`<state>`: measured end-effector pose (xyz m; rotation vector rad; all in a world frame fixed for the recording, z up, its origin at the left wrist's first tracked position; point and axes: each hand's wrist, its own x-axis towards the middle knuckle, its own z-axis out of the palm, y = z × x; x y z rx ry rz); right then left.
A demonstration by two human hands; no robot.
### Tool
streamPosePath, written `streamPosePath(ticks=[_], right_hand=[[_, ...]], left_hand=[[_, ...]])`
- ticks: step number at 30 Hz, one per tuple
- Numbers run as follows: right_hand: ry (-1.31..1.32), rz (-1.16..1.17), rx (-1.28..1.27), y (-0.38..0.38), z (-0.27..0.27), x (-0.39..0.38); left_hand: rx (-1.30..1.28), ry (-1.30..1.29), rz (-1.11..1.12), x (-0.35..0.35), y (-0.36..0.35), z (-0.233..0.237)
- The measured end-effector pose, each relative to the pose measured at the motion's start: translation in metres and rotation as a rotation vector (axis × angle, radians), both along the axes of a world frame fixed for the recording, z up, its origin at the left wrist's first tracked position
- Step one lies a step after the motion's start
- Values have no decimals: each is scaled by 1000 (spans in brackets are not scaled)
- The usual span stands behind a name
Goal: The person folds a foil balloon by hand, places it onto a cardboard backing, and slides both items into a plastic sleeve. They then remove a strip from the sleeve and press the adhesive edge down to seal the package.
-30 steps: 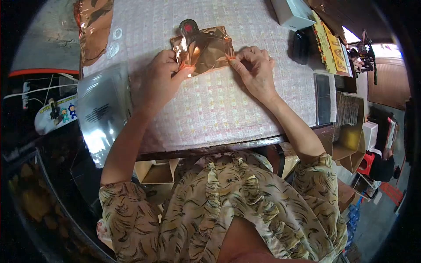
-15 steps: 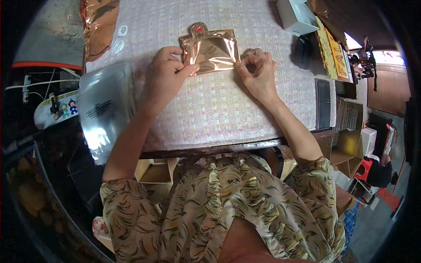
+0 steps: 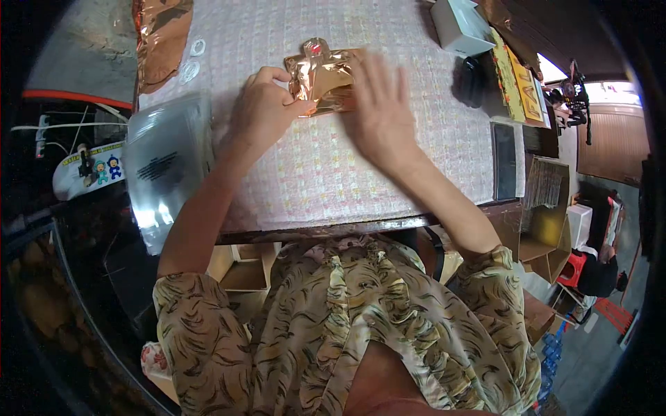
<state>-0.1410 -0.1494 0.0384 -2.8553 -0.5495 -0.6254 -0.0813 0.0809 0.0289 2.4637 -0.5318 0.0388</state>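
Note:
A shiny copper-coloured foil piece (image 3: 322, 82) lies flat on the patterned tablecloth (image 3: 326, 166), with a rounded tab and a red spot at its top left. My left hand (image 3: 267, 104) pinches the foil's lower left edge between thumb and fingers. Blurred by motion, my right hand (image 3: 381, 114) has its fingers spread over the foil's right side and hides that edge. Nothing shows in its grasp.
Clear plastic bags (image 3: 163, 166) lie at the table's left edge. Copper foil (image 3: 163, 45) and two clear rings (image 3: 189, 71) are at the upper left. At the right are a white box (image 3: 461, 29), a black object (image 3: 472, 82) and a dark flat piece (image 3: 504, 161).
My right hand has let go of the foil's lower right corner, opened its fingers and moved left over the foil. My left hand stays at the left edge.

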Motion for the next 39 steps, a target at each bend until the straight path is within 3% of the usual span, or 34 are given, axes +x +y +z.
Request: streamPosePath(ticks=[1, 4, 14, 16, 17, 20, 22, 26, 39], right_hand=[[83, -15, -166, 10, -1, -1], [147, 53, 48, 18, -24, 0], [234, 10, -17, 16, -33, 1], [248, 23, -16, 15, -32, 1], [244, 22, -6, 16, -32, 0], [231, 14, 4, 16, -31, 2], [230, 14, 6, 18, -32, 1], [214, 14, 8, 17, -32, 2], [186, -33, 34, 10, -24, 0]], left_hand=[[1, 18, -1, 1, 0, -2], [44, -69, -17, 0, 1, -6], [-134, 107, 13, -7, 15, -18], [-177, -234, 13, -7, 20, -33], [-174, -233, 11, -8, 20, -28], [-99, -348, -66, -15, 9, 1], [396, -402, -134, -21, -5, 11], [328, -332, -166, -11, -8, -3], [451, -318, -139, -9, -7, -8]])
